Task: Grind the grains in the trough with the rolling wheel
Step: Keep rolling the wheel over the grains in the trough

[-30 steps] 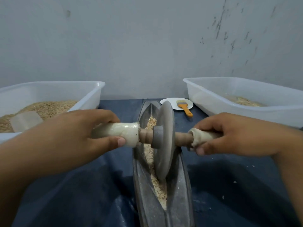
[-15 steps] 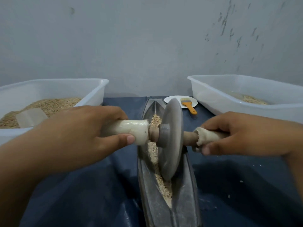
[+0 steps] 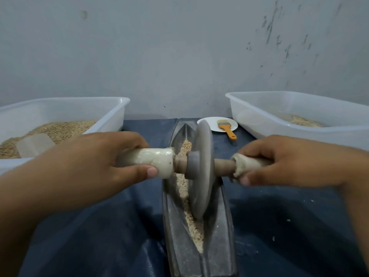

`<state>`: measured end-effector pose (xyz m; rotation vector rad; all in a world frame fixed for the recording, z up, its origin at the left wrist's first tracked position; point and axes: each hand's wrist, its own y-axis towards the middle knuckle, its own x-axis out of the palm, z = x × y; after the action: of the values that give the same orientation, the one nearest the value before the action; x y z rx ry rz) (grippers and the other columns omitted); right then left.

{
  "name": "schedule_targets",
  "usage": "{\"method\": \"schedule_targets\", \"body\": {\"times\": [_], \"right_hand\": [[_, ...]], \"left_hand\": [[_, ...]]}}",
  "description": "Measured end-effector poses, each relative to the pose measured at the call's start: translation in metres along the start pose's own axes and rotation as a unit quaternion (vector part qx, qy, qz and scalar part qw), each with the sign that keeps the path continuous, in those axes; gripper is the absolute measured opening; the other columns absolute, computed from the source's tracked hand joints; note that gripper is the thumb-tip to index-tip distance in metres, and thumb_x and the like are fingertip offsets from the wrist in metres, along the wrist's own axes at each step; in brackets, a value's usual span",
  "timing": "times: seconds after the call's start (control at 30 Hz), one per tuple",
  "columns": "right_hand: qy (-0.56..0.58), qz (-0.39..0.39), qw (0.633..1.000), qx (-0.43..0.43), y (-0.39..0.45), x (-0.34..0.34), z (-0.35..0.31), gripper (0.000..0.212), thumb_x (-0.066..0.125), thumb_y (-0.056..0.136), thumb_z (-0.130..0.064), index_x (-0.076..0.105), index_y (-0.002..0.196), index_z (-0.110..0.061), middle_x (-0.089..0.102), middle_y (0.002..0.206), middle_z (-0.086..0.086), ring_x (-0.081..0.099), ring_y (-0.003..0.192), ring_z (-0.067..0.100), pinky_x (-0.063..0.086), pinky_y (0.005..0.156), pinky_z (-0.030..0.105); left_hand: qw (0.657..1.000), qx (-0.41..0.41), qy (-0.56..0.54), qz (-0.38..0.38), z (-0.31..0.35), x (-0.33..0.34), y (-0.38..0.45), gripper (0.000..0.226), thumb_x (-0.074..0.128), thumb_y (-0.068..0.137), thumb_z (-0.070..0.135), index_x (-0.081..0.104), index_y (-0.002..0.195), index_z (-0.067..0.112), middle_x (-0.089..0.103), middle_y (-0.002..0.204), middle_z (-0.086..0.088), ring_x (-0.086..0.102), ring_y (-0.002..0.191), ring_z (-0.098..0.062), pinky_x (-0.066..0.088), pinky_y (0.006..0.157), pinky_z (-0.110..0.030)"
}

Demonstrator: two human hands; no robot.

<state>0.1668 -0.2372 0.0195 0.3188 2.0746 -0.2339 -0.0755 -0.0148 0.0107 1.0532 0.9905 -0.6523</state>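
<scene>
My left hand (image 3: 85,166) is wrapped round the pale left grip and my right hand (image 3: 289,162) round the right grip, the axle running crosswise between them, so both sit about equally near the rolling wheel (image 3: 200,168). The wheel stands upright in the trough (image 3: 219,232), whose long axis runs straight away from me on the bench (image 3: 99,236). Grains (image 3: 196,234) lie in the groove nearer me and beyond the wheel, so I judge the next stroke should follow that line.
</scene>
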Motion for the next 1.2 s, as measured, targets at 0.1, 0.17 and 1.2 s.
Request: {"method": "schedule_targets", "body": {"times": [0.1, 0.17, 1.2], "right_hand": [[0.026, -0.076, 0.997, -0.02, -0.009, -0.005, -0.001, 0.056, 0.068, 0.063, -0.073, 0.068, 0.109, -0.04, 0.07, 0.088, -0.005, 0.066, 0.077, 0.013, 0.052, 0.071, 0.032], [0.017, -0.027, 0.999, -0.008, -0.001, 0.0, 0.002, 0.051, 0.069, 0.063, -0.071, 0.068, 0.105, -0.043, 0.07, 0.087, -0.008, 0.065, 0.076, 0.011, 0.052, 0.072, 0.036], [0.014, 0.087, 0.995, 0.042, 0.006, 0.004, 0.002, 0.049, 0.071, 0.057, -0.074, 0.069, 0.098, -0.048, 0.068, 0.082, -0.011, 0.06, 0.069, 0.003, 0.047, 0.068, 0.031]], "left_hand": [[1.0, 0.023, -0.01, 0.013, 0.001, -0.004, -0.001, 0.045, 0.039, 0.067, 0.087, 0.055, 0.099, 0.059, 0.06, 0.079, 0.031, 0.057, 0.071, 0.003, 0.046, 0.053, -0.031], [1.0, 0.009, -0.014, 0.021, 0.003, 0.002, 0.003, 0.044, 0.037, 0.068, 0.085, 0.055, 0.098, 0.058, 0.06, 0.08, 0.029, 0.057, 0.067, -0.001, 0.048, 0.058, -0.033], [0.999, -0.037, -0.036, -0.002, -0.001, 0.003, 0.01, 0.051, 0.034, 0.068, 0.089, 0.057, 0.098, 0.054, 0.062, 0.076, 0.024, 0.057, 0.067, 0.0, 0.05, 0.065, -0.036]]}}
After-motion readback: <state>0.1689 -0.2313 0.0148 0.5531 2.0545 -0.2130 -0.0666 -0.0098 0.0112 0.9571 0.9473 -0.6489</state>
